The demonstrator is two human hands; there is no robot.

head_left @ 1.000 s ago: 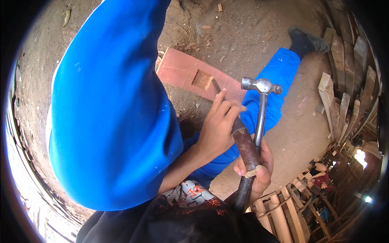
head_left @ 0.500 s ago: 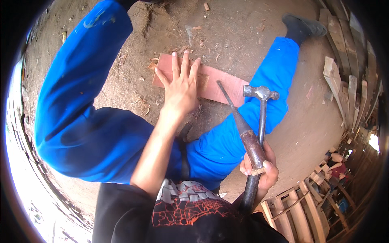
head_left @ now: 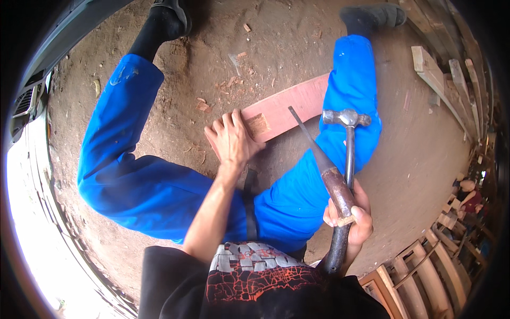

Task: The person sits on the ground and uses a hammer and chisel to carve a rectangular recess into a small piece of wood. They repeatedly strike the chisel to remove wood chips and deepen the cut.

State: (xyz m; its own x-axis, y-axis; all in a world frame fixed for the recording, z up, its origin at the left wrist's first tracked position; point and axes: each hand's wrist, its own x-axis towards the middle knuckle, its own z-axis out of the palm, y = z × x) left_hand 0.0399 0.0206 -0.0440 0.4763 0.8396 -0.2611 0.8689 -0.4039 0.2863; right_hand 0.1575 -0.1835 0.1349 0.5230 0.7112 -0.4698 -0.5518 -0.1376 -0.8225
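Left grip [head_left: 232,141] on the reddish board [head_left: 302,95], two tools in the right grip [head_left: 361,226]

The reddish board lies slantwise in front of the person, with a squarish recess [head_left: 257,125] cut into its face near the left end. Its other end runs out of sight behind the right leg [head_left: 353,69], in blue trousers.

The left grip rests over the board's left end, back of the hand up, fingers slightly apart and bent; whether they close beneath the wood I cannot tell, as the underside is hidden. The right grip, on the near side of the board and to its right, is wrapped around a chisel [head_left: 322,159] and a hammer [head_left: 349,154] together. The chisel's narrow tip shows against the board's face; contact cannot be made out. The thumb lies by the butt of its brown handle. The hammer's metal head shows right of the board, in front of the right leg.

Beyond the board's left part, wood chips [head_left: 203,106] lie on the dirt floor [head_left: 287,42]. The left leg [head_left: 111,127] bends well left of the board. Far to the board's right are rough planks [head_left: 425,64].
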